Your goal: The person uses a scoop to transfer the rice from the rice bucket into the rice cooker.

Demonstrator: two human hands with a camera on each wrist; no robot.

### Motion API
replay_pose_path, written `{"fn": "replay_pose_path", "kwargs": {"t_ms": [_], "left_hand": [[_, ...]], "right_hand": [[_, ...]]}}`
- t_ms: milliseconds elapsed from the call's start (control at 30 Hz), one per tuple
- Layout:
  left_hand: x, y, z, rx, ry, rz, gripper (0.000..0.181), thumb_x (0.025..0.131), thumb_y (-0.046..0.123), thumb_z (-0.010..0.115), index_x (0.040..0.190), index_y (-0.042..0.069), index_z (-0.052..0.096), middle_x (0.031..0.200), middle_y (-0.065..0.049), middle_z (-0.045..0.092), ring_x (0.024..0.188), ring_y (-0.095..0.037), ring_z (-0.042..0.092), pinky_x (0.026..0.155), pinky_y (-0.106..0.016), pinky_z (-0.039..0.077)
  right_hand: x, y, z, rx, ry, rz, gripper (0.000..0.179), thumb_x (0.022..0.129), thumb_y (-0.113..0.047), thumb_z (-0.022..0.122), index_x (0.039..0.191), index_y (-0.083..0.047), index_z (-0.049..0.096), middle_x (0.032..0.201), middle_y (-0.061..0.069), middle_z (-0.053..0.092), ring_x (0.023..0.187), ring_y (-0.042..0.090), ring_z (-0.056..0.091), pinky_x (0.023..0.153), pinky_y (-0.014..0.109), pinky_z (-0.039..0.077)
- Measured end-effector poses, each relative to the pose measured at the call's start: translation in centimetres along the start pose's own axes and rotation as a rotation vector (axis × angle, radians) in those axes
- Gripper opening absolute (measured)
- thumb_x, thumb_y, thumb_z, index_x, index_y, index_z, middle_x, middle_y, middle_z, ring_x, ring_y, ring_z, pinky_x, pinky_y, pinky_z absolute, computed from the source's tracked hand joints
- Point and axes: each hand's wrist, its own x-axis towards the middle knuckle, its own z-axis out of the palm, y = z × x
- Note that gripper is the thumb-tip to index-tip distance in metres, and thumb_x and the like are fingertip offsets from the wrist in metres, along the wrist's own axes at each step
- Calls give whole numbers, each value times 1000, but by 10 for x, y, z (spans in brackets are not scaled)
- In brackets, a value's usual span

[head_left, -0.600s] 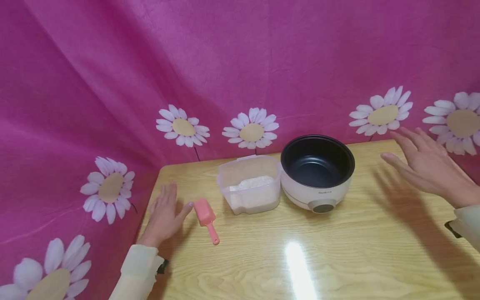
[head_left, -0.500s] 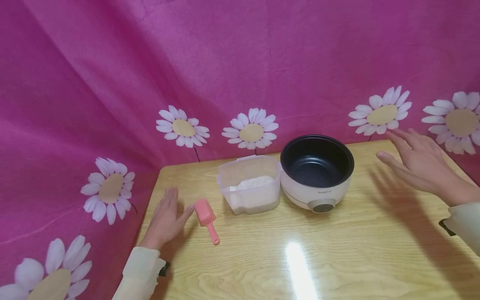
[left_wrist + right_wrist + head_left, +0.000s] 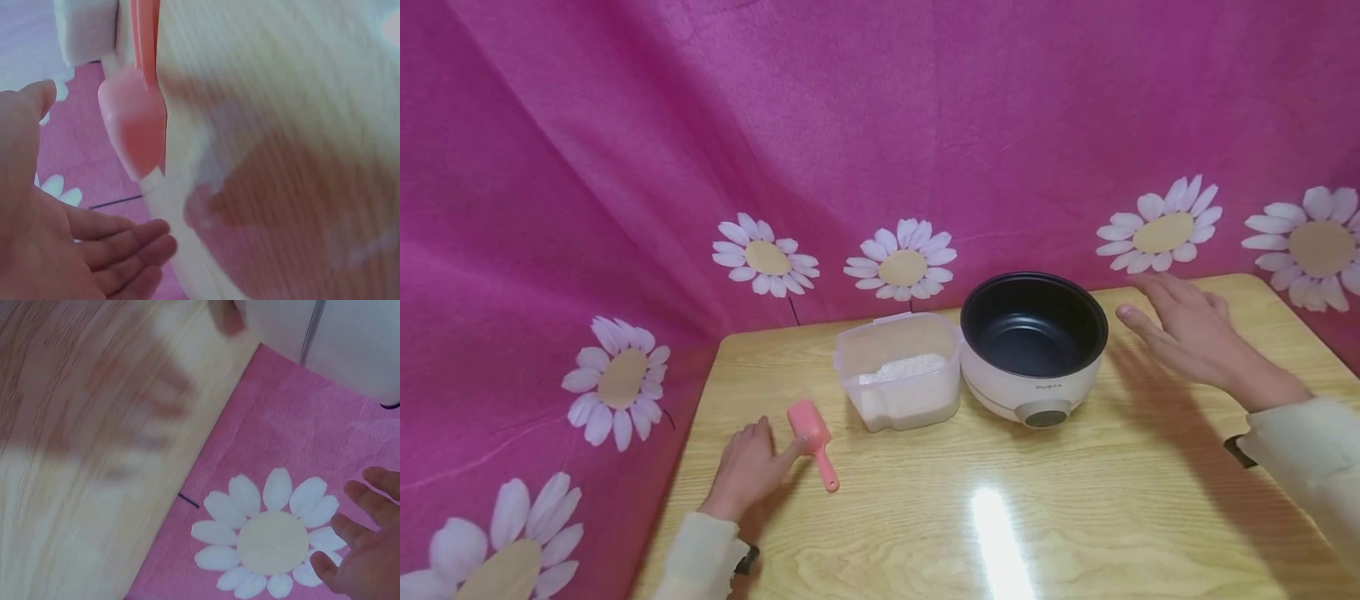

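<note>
A pink scoop (image 3: pixel 811 429) lies on the table, its handle toward the front edge. My left hand (image 3: pixel 751 467) is just left of it, the thumb overlapping the scoop's edge in the head view. In the left wrist view, a gap shows between the fingers (image 3: pixel 134 247) and the scoop (image 3: pixel 134 122), and the hand holds nothing. My right hand (image 3: pixel 1195 337) hovers with fingers extended, right of a white electric pot (image 3: pixel 1026 383) with a black inside. Between scoop and pot stands a clear plastic container (image 3: pixel 902 400), partly filled with white grains that look like rice.
The wooden table (image 3: pixel 910 517) ends at the back and left against a magenta cloth (image 3: pixel 850 125) printed with daisies. The container and pot stand side by side near the back edge. A bright reflection lies on the tabletop in front.
My left hand has moved right and toward the front, closer to the scoop. My right hand has moved left toward the pot. The scoop, container and pot stay in place.
</note>
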Motion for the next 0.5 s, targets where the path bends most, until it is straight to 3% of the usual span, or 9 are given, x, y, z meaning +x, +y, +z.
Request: {"fn": "replay_pose_path", "kwargs": {"t_ms": [100,200,300,500], "left_hand": [[-1,6,6,23,25,-6,90,95,71,52,126,-13,58,114,-29,66,105,-44,64,100,-58,47],[-1,11,12,30,40,-19,84,93,73,53,110,-8,64,98,-20,66,89,-33,63,87,-51,50],[-1,16,16,18,48,-35,86,92,75,53,109,-9,64,96,-19,65,87,-31,62,81,-49,51],[0,21,20,12,34,-56,93,91,76,53,119,-13,61,104,-23,64,92,-34,63,85,-51,54]], "right_hand": [[3,-3,6,14,-22,5,64,107,-44,45,154,-1,38,157,35,38,146,55,29,106,78,13],[5,-5,12,32,-25,-2,61,107,-42,45,152,-1,41,155,33,41,145,55,31,105,77,16],[7,-6,19,46,-10,-22,57,107,-40,48,149,-2,47,152,30,45,143,52,35,103,75,20],[9,-6,26,67,-8,-46,53,103,-38,55,140,0,55,146,29,50,139,49,38,106,72,27]]}}
